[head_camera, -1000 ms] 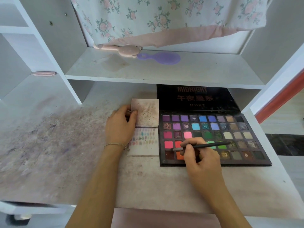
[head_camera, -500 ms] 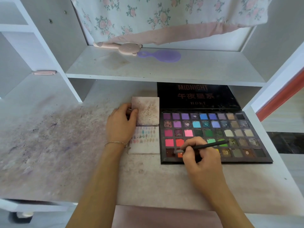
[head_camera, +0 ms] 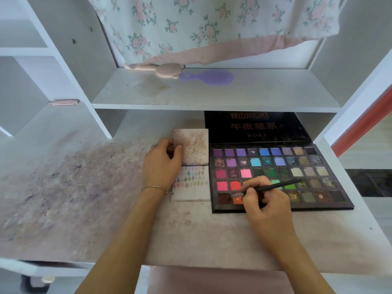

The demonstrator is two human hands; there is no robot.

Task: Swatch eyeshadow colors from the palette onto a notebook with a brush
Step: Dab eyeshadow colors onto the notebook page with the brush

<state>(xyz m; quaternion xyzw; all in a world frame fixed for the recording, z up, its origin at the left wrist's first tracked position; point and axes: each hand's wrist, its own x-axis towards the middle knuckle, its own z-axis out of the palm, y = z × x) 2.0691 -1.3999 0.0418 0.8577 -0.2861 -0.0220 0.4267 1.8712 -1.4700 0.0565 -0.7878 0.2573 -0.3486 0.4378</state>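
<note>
An open black eyeshadow palette (head_camera: pixel 297 166) with several rows of coloured pans lies on the desk, its lid standing up behind. My right hand (head_camera: pixel 267 206) pinches a thin black brush (head_camera: pixel 273 187), whose tip rests on the orange pan (head_camera: pixel 237 200) in the bottom row. Left of the palette lies a small open notebook (head_camera: pixel 192 192) with several rows of small colour swatches on its lower page. My left hand (head_camera: pixel 162 166) holds the notebook's left edge, thumb on the speckled upper page.
The desk surface (head_camera: pixel 74 187) is stained with purple and pink powder. A shelf above carries a purple hand mirror (head_camera: pixel 210 77) and a pink bear-shaped comb (head_camera: pixel 161 70). A floral cloth (head_camera: pixel 212 24) hangs behind. A pink item (head_camera: pixel 63 102) sits on the left shelf.
The brush tip moved slightly down from the red pan area onto the orange pan in the bottom row. My left hand stayed on the notebook.
</note>
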